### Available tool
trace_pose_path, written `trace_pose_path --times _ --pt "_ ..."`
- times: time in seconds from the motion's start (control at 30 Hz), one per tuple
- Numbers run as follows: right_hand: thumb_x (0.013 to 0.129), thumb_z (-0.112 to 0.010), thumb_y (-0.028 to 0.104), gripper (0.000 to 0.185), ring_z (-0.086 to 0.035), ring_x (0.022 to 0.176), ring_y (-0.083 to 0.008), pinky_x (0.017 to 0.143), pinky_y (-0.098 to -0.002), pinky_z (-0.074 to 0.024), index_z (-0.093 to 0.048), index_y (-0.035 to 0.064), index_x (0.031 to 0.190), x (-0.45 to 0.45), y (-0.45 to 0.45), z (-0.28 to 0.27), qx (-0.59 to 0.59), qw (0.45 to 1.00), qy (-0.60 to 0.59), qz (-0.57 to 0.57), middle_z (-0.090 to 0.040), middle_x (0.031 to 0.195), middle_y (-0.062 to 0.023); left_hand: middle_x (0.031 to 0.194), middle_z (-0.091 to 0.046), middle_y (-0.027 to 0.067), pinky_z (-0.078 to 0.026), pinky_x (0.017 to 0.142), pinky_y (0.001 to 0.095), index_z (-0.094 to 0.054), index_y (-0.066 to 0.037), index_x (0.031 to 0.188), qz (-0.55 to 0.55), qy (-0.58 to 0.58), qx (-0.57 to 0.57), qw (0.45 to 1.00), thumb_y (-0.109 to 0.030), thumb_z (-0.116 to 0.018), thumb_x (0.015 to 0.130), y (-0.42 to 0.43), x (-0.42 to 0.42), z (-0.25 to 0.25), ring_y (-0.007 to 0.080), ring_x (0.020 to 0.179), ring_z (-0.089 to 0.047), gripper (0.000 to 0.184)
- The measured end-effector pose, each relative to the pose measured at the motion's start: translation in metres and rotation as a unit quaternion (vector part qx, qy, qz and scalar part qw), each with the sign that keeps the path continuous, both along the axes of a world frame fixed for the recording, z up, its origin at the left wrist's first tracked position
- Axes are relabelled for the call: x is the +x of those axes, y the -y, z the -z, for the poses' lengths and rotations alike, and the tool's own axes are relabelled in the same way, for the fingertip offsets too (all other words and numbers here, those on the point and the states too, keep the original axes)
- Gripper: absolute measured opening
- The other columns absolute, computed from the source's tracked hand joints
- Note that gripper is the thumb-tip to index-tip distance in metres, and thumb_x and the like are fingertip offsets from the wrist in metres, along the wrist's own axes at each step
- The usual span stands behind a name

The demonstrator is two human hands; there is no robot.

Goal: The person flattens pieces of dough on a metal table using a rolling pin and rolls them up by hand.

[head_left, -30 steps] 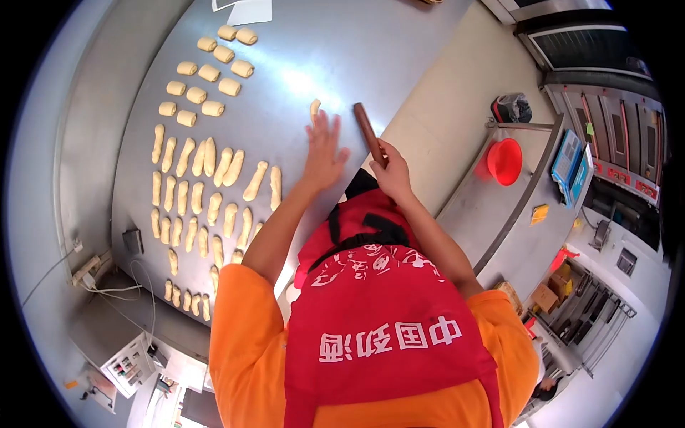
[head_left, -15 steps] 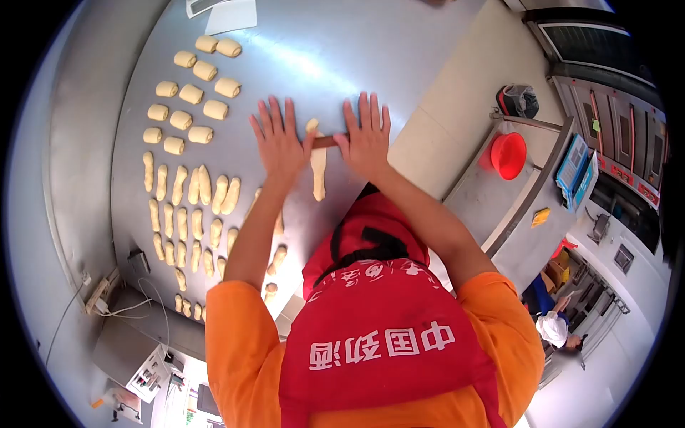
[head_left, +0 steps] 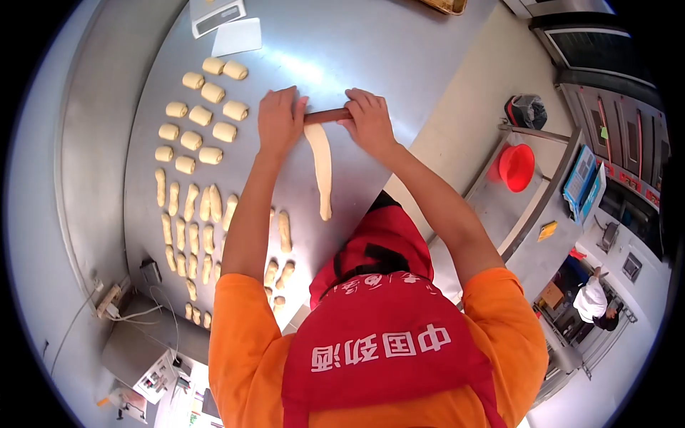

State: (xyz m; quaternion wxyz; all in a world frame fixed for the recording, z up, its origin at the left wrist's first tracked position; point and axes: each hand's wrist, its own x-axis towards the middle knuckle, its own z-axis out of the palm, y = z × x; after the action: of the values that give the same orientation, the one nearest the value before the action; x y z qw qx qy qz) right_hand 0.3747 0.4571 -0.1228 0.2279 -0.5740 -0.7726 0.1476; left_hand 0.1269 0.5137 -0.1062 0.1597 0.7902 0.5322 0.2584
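A short brown rolling pin point(head_left: 327, 115) lies across the far end of a long, flattened dough strip point(head_left: 321, 167) on the metal table. My left hand point(head_left: 280, 123) curls over the pin's left end. At its other end, my right hand point(head_left: 369, 125) has its fingers bent round the wood. The strip runs from under the pin toward my body and narrows at its near tip. Left of my left hand sit several rolled-up dough pieces point(head_left: 191, 140). Nearer to me are rows of slim dough sticks point(head_left: 194, 237), partly hidden by my left forearm.
A white scale point(head_left: 218, 18) and a white sheet point(head_left: 237, 37) lie at the table's far left. A baking tray point(head_left: 448, 6) shows at the far edge. On the right stand a red bowl point(head_left: 516, 168) and a side counter point(head_left: 492, 207). Another person point(head_left: 591, 298) is farther off.
My hands have gone from flat with spread fingers to curled round the pin's ends. The pin has moved to the strip's far end, and the strip is longer and flatter.
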Motion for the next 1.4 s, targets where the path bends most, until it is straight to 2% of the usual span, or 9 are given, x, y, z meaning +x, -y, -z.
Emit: trace_pose_path --times 0.13,0.27,0.43,0.5,0.53,0.67,0.87,1.23,1.4 --pt "0.085 -0.085 0.033 0.05 -0.055 0.137 -0.0338 0.113 -0.0509 -0.0402 -0.071 0.0025 0.122 -0.003 0.022 -0.011 -0.107 0.994 -0.002 0.018 -0.065 0.141 -0.0152 0.138 -0.066 0.0218 -0.042 0.114 0.0564 -0.065 0.0 0.135 -0.005 -0.024 0.0 1.0 -0.026 -0.068 0.103 0.055 -0.004 -0.002 0.0422 0.129 -0.06 0.041" --pt "0.09 -0.081 0.03 0.041 -0.058 0.131 -0.0373 0.107 -0.0523 -0.0412 -0.07 0.0068 0.121 -0.015 0.127 -0.022 0.061 0.997 0.046 0.021 -0.067 0.134 -0.0134 0.152 -0.056 0.0272 -0.037 0.117 0.06 -0.062 0.001 0.141 -0.01 -0.092 0.014 0.996 -0.026 -0.069 0.102 0.174 0.002 -0.015 0.0435 0.144 -0.05 0.048" --pt "0.091 -0.076 0.026 0.027 -0.062 0.119 -0.0377 0.1 -0.0519 -0.0445 -0.074 0.0061 0.109 0.006 0.159 -0.028 0.065 0.997 0.026 -0.015 -0.071 0.12 -0.0142 0.125 -0.069 0.0219 -0.039 0.114 0.058 -0.067 0.0 0.128 -0.04 -0.093 -0.075 0.992 -0.024 -0.068 0.102 0.22 -0.003 -0.034 0.043 0.122 -0.061 0.036" --pt "0.096 -0.073 0.025 0.022 -0.063 0.111 -0.0384 0.093 -0.0497 -0.0474 -0.073 0.0053 0.106 0.005 0.105 -0.038 -0.145 0.986 0.075 -0.012 -0.071 0.112 -0.016 0.109 -0.072 0.0181 -0.041 0.112 0.0558 -0.069 -0.001 0.121 -0.072 -0.082 -0.089 0.99 -0.024 -0.067 0.102 0.169 -0.001 -0.029 0.0424 0.109 -0.062 0.03" --pt "0.098 -0.071 0.025 0.021 -0.063 0.102 -0.0377 0.088 -0.0487 -0.0486 -0.072 0.0042 0.103 -0.002 0.082 -0.031 -0.033 0.999 0.011 0.019 -0.07 0.104 -0.0168 0.1 -0.072 0.0158 -0.042 0.11 0.0544 -0.07 -0.001 0.116 -0.1 -0.074 -0.059 0.991 -0.023 -0.067 0.103 0.139 0.002 -0.023 0.0419 0.101 -0.063 0.026" --pt "0.1 -0.069 0.038 0.058 -0.046 0.146 -0.0407 0.117 -0.0533 -0.0392 -0.062 0.0 0.143 -0.027 0.064 -0.009 0.05 0.991 0.088 0.088 -0.053 0.156 -0.0237 0.141 -0.061 0.0294 -0.029 0.126 0.0555 -0.056 0.006 0.144 -0.046 -0.125 0.045 0.99 -0.032 -0.061 0.106 0.104 -0.003 0.013 0.0461 0.139 -0.051 0.053" --pt "0.102 -0.065 0.043 0.07 -0.033 0.158 -0.0428 0.128 -0.0581 -0.0254 -0.051 0.0035 0.158 -0.035 0.216 -0.031 -0.033 0.993 0.106 0.029 -0.042 0.168 -0.0222 0.168 -0.034 0.0348 -0.015 0.133 0.0596 -0.034 0.01 0.163 -0.031 -0.114 -0.057 0.991 -0.045 -0.059 0.104 0.261 -0.007 0.006 0.0513 0.159 -0.028 0.084" --pt "0.087 -0.078 0.012 0.053 -0.053 0.141 -0.0328 0.125 -0.0557 -0.0328 -0.066 0.0115 0.138 -0.025 0.219 -0.037 0.08 0.973 0.06 -0.206 -0.062 0.139 -0.0151 0.166 -0.042 0.027 -0.017 0.132 0.0599 -0.05 0.003 0.156 -0.016 -0.09 -0.114 0.989 -0.028 -0.078 0.092 0.362 -0.016 -0.036 0.0445 0.159 -0.032 0.077" --pt "0.091 -0.076 0.013 0.042 -0.062 0.122 -0.0373 0.113 -0.0499 -0.0446 -0.07 0.005 0.132 -0.076 0.138 -0.06 0.084 0.995 -0.048 0.004 -0.067 0.127 -0.0175 0.169 -0.038 0.0253 -0.016 0.13 0.0612 -0.057 -0.012 0.155 -0.126 -0.132 -0.043 0.982 -0.012 -0.056 0.1 0.326 -0.003 -0.017 0.0421 0.159 -0.032 0.055"
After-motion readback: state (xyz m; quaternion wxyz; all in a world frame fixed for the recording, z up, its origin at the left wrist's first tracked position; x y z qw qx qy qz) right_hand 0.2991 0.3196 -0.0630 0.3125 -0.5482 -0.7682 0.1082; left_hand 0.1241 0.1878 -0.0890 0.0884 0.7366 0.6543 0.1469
